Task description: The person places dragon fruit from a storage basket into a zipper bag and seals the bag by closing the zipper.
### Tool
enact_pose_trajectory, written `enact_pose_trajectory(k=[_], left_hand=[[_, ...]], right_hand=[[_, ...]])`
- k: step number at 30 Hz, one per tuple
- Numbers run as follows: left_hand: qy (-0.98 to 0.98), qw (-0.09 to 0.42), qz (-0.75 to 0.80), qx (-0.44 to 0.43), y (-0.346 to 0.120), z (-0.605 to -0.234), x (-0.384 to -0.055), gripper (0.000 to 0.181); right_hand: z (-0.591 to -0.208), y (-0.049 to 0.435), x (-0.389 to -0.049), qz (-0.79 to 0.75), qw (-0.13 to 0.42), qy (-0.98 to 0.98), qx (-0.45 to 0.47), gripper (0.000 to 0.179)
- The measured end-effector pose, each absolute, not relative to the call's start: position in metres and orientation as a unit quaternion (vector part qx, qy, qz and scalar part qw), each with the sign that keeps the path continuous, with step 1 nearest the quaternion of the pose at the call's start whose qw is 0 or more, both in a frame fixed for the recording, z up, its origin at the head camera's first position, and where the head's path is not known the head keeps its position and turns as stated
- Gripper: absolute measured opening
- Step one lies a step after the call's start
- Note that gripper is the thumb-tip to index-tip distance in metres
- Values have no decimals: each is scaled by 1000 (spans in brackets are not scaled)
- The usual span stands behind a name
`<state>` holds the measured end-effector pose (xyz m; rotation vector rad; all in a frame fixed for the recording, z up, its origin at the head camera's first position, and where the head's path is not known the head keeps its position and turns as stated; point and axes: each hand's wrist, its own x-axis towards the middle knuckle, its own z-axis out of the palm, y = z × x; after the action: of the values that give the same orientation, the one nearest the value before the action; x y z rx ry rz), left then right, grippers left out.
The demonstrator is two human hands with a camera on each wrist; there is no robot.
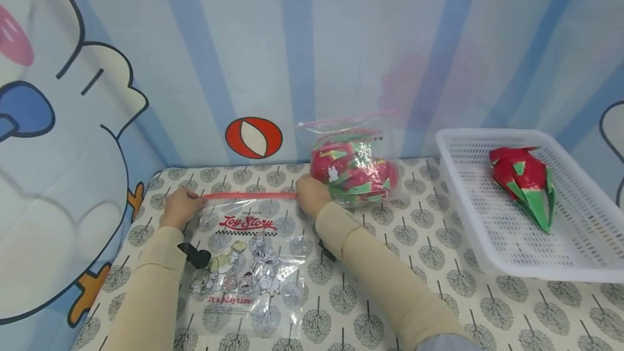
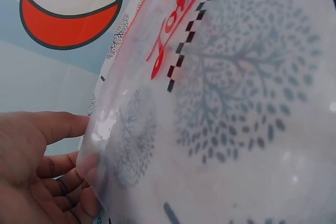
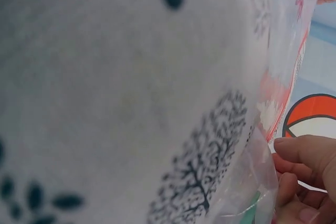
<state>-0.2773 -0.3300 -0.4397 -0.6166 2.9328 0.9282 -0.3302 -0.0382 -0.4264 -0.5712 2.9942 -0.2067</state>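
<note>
A clear zip bag with red "Toy Story" lettering and cartoon figures lies over the patterned cloth, its red zip strip along the far edge. At the strip's left end my left hand pinches the bag's corner between thumb and fingers, as the left wrist view shows up close. My right hand grips the strip's other end, thumb and fingers at the plastic edge. Just beyond the right hand stands a second clear zip bag holding red and green dragon fruits.
To the right stands a white plastic basket with one dragon fruit inside. A tree-patterned cloth covers the table. Behind it hangs a blue-striped backdrop with a printed red ball.
</note>
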Motion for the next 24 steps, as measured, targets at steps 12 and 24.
enact_pose_trajectory(k=[12, 24], left_hand=[[918, -20, 335, -209, -329, -436, -279, 32], [922, -61, 347, -162, -330, -428, -270, 26]], right_hand=[[-426, -41, -330, -63, 67, 978, -185, 12], [-426, -40, -324, -41, 58, 977, -201, 16]])
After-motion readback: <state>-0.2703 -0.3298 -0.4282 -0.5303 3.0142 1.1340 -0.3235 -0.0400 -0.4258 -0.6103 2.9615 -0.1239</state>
